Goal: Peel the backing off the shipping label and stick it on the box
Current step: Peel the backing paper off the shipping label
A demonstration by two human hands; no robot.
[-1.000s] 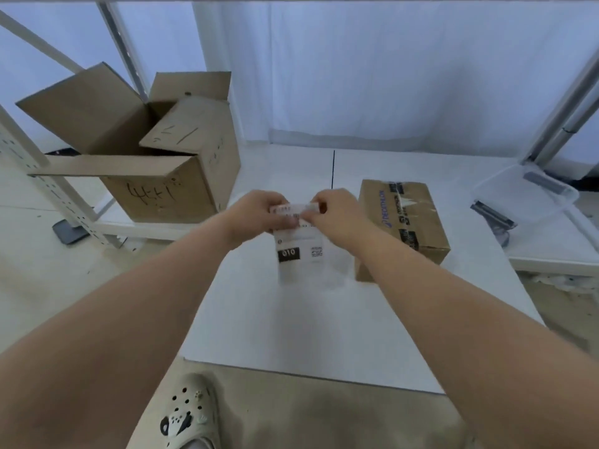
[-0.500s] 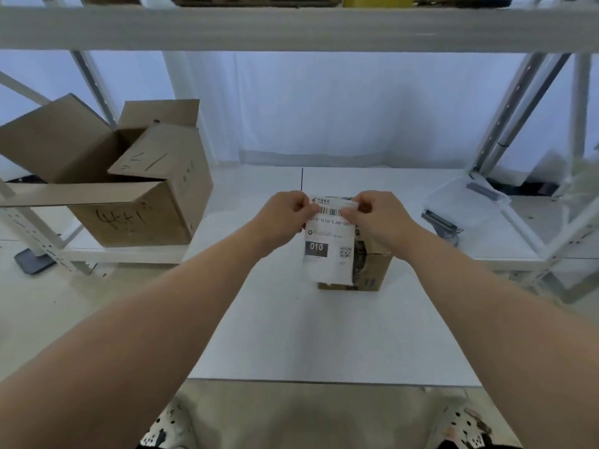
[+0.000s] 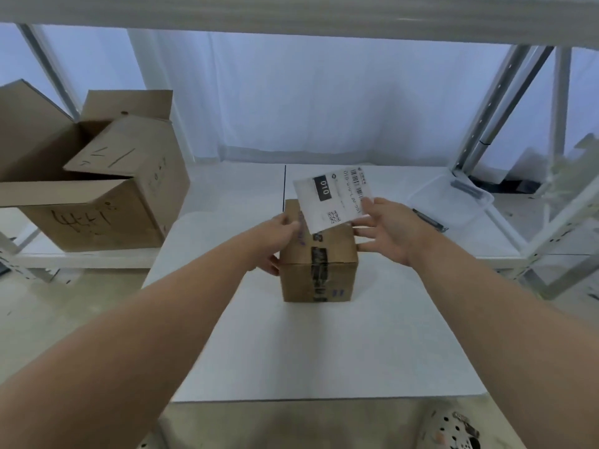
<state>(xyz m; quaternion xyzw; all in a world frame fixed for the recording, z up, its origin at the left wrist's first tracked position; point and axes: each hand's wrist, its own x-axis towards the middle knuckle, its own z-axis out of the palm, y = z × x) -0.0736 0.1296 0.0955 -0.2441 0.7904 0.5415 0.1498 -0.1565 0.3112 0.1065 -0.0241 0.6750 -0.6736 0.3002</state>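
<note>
A small taped cardboard box [image 3: 319, 273] stands on the white table [image 3: 324, 351], in the middle of the view. My left hand [image 3: 277, 238] grips the box's upper left edge. My right hand [image 3: 385, 230] pinches the right end of the white shipping label [image 3: 330, 199] between thumb and fingers, the other fingers spread. The label is turned sideways and hovers tilted above the far top of the box, printed side facing me, with a black "010" patch, a barcode and a QR code. Its underside is hidden.
A large open cardboard box [image 3: 97, 192] with handwriting sits on a low shelf at the left. A clear plastic tray [image 3: 453, 202] lies at the right on another shelf, beside metal rack posts [image 3: 496, 108]. A shelf beam [image 3: 291, 14] crosses overhead.
My left hand let go of the label and took the box's left edge. My right hand turned the label sideways and carried it up and right, above the box.
</note>
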